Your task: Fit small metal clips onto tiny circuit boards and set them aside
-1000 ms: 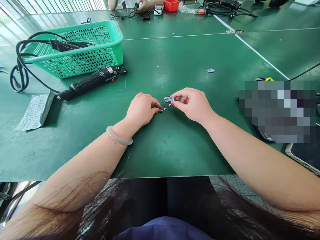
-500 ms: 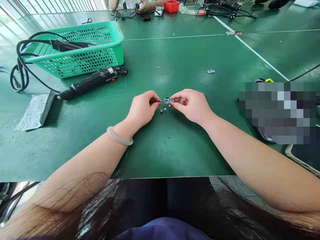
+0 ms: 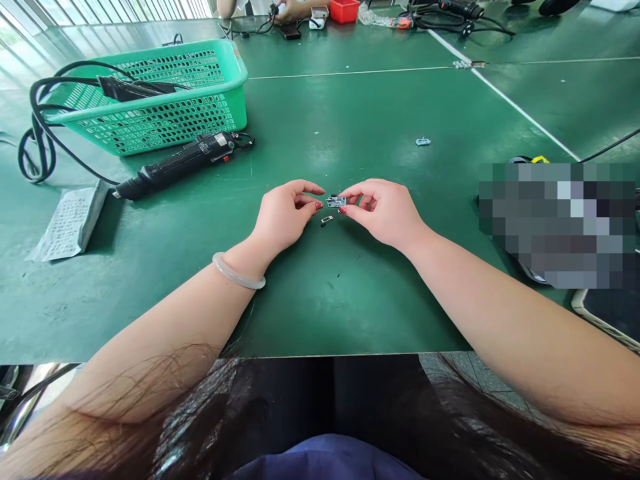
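My right hand (image 3: 383,208) pinches a small blue-grey part, which looks like a little circuit board (image 3: 336,201), between thumb and index finger. Just left of that part is my left hand (image 3: 287,212), thumb and index finger parted with nothing visible between them. Whether its fingertips touch the part I cannot tell. On the table below the part lies a small metal-and-black piece (image 3: 327,220). Another small blue-grey part (image 3: 423,142) rests farther off to the right.
A black electric screwdriver (image 3: 180,163) lies before a green plastic basket (image 3: 165,123) holding another corded black tool (image 3: 135,89). A paper-wrapped block (image 3: 70,223) is at left. A blurred-out object (image 3: 555,227) sits at right. Across the green table (image 3: 320,300) a person's arm (image 3: 300,9) shows.
My left index finger has lifted and straightened away from the thumb, opening the earlier pinch. My right hand keeps its hold on the small part, almost unmoved.
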A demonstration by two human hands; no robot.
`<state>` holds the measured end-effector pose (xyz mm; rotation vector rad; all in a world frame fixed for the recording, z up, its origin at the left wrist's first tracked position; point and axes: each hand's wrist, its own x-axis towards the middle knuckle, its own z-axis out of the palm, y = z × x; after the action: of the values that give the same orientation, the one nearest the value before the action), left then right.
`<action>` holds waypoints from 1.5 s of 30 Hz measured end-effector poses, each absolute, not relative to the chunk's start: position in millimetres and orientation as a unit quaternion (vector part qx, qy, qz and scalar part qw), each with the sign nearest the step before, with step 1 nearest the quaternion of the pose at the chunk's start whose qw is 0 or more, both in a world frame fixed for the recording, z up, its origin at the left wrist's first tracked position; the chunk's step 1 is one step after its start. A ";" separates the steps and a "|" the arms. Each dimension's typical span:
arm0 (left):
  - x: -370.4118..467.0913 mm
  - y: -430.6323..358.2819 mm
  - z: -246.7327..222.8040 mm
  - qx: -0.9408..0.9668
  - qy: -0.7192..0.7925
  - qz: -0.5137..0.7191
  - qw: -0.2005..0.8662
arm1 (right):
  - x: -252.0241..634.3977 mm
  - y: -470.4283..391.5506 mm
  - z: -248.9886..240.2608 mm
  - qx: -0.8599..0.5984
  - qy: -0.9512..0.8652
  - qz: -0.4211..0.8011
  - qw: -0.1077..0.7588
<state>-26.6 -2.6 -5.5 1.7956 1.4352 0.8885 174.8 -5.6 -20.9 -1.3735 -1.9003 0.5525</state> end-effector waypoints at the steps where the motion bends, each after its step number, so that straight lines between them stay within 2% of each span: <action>1: -27.0 -2.4 -5.3 0.697 0.552 0.331 0.315 | 174.8 -5.8 -20.9 -0.533 -0.736 0.213 0.358; 5: -28.0 -0.8 -5.3 0.721 0.557 0.297 0.286 | 174.2 -6.6 -20.0 -0.534 -0.735 0.215 0.358; 10: -26.8 -1.8 -4.3 0.717 0.560 0.284 0.304 | 173.3 -6.8 -18.7 -0.534 -0.732 0.219 0.363; 20: -23.7 -4.6 -4.0 0.707 0.503 0.328 0.373 | 168.7 -9.8 -20.7 -0.506 -0.732 0.233 0.392; 27: -25.6 -1.1 -7.3 0.688 0.520 0.362 0.354 | 167.3 -8.2 -20.5 -0.527 -0.730 0.208 0.383; 36: -28.8 1.5 -9.1 0.664 0.576 0.344 0.331 | 172.0 1.5 -26.8 -0.561 -0.761 0.139 0.293; 45: -27.1 0.0 -4.5 0.683 0.573 0.306 0.334 | 172.8 12.3 -37.3 -0.556 -0.774 0.106 0.284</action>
<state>-27.1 0.0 -4.5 1.7840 1.4961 0.7980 172.8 12.3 -37.3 -1.4876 -2.0705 0.2824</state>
